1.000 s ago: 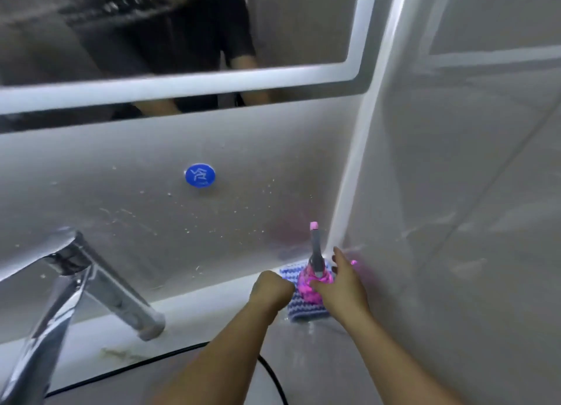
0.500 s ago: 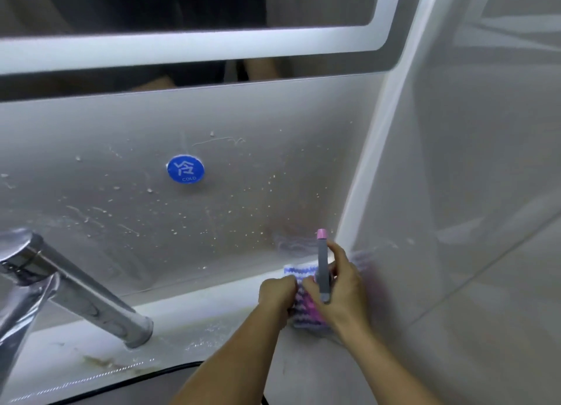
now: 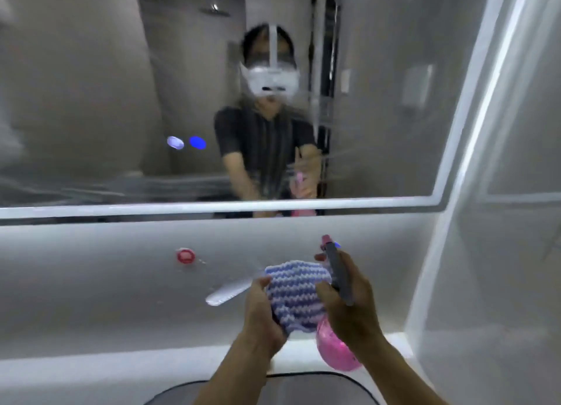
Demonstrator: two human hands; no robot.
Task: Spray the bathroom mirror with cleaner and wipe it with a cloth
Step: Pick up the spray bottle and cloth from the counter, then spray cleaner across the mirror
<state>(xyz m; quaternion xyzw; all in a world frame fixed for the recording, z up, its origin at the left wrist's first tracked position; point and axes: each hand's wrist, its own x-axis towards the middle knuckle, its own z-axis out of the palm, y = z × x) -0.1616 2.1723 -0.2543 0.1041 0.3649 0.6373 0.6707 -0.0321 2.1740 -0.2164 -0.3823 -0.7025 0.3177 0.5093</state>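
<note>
The right hand [image 3: 349, 307] grips the upright pink spray bottle [image 3: 335, 353]; the left hand [image 3: 262, 310] clutches the striped cloth [image 3: 299, 292]; the mirror [image 3: 121, 101] lies ahead, above both, seemingly streaked.

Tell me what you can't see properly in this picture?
- Spray bottle, head view: its middle hides behind the right hand and cloth.
- Red dot on the wall: too blurred to read.
- Mirror: motion blur smears the reflection; top and left are cut off by the frame.
- Left hand: its fingers hide under the cloth.
</note>
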